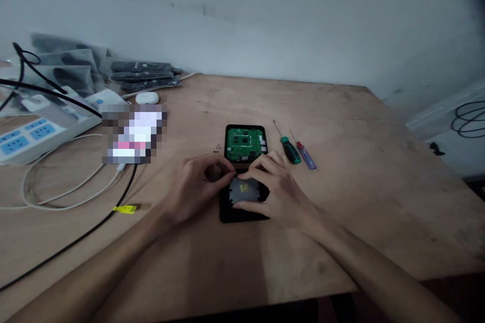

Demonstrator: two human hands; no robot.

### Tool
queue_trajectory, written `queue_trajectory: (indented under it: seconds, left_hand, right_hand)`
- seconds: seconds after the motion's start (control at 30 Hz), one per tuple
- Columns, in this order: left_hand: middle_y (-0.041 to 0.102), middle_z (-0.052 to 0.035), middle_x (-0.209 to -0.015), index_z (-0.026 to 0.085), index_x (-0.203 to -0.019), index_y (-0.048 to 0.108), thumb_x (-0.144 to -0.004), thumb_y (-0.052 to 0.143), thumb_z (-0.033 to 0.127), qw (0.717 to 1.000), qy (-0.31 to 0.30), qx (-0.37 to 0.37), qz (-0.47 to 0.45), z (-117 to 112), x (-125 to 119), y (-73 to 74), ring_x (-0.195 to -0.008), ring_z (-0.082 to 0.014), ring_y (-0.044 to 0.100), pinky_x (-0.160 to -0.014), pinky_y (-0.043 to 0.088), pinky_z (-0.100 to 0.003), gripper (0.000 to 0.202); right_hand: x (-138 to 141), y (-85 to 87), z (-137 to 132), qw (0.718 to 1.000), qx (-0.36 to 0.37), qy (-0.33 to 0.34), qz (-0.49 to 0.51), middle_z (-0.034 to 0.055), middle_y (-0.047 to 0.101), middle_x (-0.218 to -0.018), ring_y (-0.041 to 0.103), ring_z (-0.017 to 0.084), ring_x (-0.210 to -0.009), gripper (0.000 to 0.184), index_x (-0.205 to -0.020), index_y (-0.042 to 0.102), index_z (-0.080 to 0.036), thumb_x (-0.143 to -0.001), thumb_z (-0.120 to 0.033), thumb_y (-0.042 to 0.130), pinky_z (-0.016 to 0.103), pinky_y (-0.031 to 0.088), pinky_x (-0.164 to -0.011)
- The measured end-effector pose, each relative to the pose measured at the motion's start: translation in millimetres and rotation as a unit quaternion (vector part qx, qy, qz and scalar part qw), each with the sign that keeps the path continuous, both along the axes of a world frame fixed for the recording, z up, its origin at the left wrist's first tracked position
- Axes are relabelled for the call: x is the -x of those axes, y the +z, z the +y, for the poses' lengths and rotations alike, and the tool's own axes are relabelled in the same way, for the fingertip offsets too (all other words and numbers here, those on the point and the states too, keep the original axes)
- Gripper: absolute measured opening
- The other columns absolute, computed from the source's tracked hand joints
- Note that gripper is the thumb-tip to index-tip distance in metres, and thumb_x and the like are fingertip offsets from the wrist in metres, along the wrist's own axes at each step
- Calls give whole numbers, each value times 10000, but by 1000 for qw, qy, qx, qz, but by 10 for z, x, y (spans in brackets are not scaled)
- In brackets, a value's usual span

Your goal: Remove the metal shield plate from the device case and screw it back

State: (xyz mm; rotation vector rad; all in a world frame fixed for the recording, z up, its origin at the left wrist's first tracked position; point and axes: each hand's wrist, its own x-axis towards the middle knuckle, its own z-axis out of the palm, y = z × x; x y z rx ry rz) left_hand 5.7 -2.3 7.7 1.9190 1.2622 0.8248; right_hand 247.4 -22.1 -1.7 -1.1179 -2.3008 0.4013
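OK, R grip (278, 184) wide across grey plate (248, 195).

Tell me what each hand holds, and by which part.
Right hand: the gray plate, spanned by its near and far edges. Left hand: at the plate's far-left corner; whether it grips anything can't be told.

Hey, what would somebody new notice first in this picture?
Probably the green circuit board in its black case, near the picture's middle. Just below it, the right hand spans a gray plate on a black cover, the left hand at its upper left corner. Further left, a pixelated screen glows.
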Motion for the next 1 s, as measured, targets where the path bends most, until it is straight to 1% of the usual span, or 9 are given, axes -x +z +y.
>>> queue_trajectory:
  seconds: [0.17,0.33,0.43,0.53,0.77,0.93,1.0]
  left_hand:
    - [728,12,-770,219,-975,800,-981,776,340,1000,-3,3,6,10,12,-19,-644,-127,586,-594,425,-245,123]
    - [727,7,-774,226,-1003,799,-994,760,351,1000,-11,1,8,6,22,-30,-672,-142,614,-616,453,-250,131]
    - [739,1,-810,220,-996,794,-1000,755,349,1000,-13,-3,7,-1,16,-25,-673,-136,609,-615,450,-245,135]
    - [716,9,-784,217,-985,791,-998,758,329,1000,-16,-9,7,-3,10,-14,-658,-127,583,-608,433,-242,117]
    - [694,25,-773,231,-1010,789,-1006,757,322,1000,-20,-16,16,3,21,-41,-667,-122,577,-620,424,-246,96]
    - [684,28,-782,228,-1014,775,-1012,747,297,1000,-20,-19,13,-3,21,-76,-676,-118,573,-630,430,-245,75]
    - [686,26,-794,225,-1026,773,-1017,740,286,999,-22,-22,16,-8,19,-71,-685,-117,576,-633,432,-243,71]
  right_hand:
    - [-6,4,7,1000,1,9,-4,101,699,-1155,590,321,-1117,531,-1246,768,-232,-865,-571,916,537,480,-1032]
    - [-15,13,-1,1000,11,9,-14,101,690,-1197,579,327,-1161,548,-1289,745,-240,-860,-526,928,541,462,-1063]
    - [-20,13,-6,1000,8,20,-11,101,689,-1199,578,326,-1150,549,-1304,734,-238,-865,-509,921,541,461,-1050]
    - [-22,25,-6,1000,22,18,-14,107,684,-1212,575,332,-1145,536,-1298,740,-246,-862,-498,922,541,462,-1029]
    - [-37,50,9,999,43,22,-10,93,689,-1216,605,320,-1162,515,-1300,753,-263,-866,-472,937,553,439,-1073]
    - [-38,96,-18,999,43,11,-14,109,676,-1234,595,345,-1183,495,-1302,747,-268,-890,-496,902,571,444,-1065]
    - [-43,127,-35,999,40,7,3,103,662,-1237,605,335,-1191,437,-1301,732,-268,-930,-460,861,568,438,-1083]
